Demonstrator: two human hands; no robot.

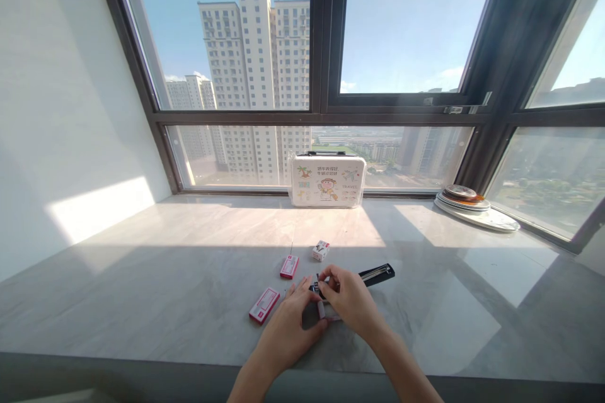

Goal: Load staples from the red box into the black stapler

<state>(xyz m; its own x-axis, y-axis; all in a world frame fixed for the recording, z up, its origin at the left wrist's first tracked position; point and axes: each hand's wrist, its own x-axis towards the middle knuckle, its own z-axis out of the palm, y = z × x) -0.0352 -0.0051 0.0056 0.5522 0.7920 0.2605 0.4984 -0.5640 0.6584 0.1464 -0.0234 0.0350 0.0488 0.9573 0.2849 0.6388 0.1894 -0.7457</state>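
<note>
A black stapler (375,274) lies opened out on the grey marble sill (142,277), its far end pointing right. My right hand (347,299) is closed in a pinch over the stapler's near end. My left hand (288,327) rests beside it with fingers partly curled, touching the stapler's near end from the left. Two pink staple boxes (264,305) (289,266) lie flat to the left of my hands. A small white and red box (321,250) stands just beyond them.
A white lidded case with cartoon prints (328,181) stands against the window at the back centre. A stack of plates (472,208) sits at the back right. A white wall (57,107) closes the left side.
</note>
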